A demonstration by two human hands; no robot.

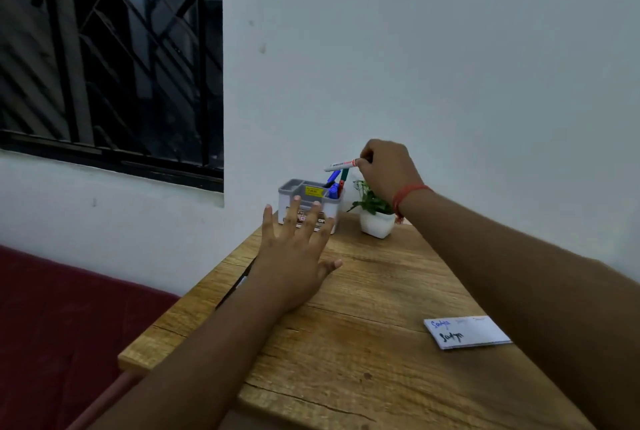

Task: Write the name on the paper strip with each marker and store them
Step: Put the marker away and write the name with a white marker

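My right hand (386, 170) pinches a white marker with a red cap (341, 164), holding it almost level just above the grey and white organizer (294, 199) at the table's far edge. Blue, green and red markers (335, 183) stand in the organizer's right compartment. My left hand (294, 253) hovers with spread fingers in front of the organizer, its fingertips overlapping the front wall. The white paper strip (465, 332) lies on the table at the right, with the name written in blue and in black, and fainter marks beside them.
A small green plant in a white pot (375, 218) stands right of the organizer, under my right wrist. The wooden table (346, 343) meets the white wall behind. A barred window is at upper left, and a dark red surface (69, 325) lies left of the table.
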